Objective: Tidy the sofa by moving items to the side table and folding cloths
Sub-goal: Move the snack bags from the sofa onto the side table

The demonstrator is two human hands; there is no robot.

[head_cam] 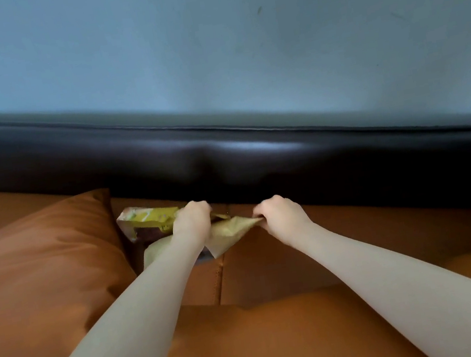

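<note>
Orange sofa seat against a dark backrest, pale wall behind. Both hands, left hand and right hand, curled tight on a tan cloth, pulled taut between the 2 sets of fingers, probably to square it up for folding. Yellow-green packet just left of the left fingers, wedged beside an orange cushion, likely next for the side table.

1. A plain pale blue-grey wall fills the upper half of the view.
2. A faint dark scuff mark shows on that wall, toward the upper right.
</note>
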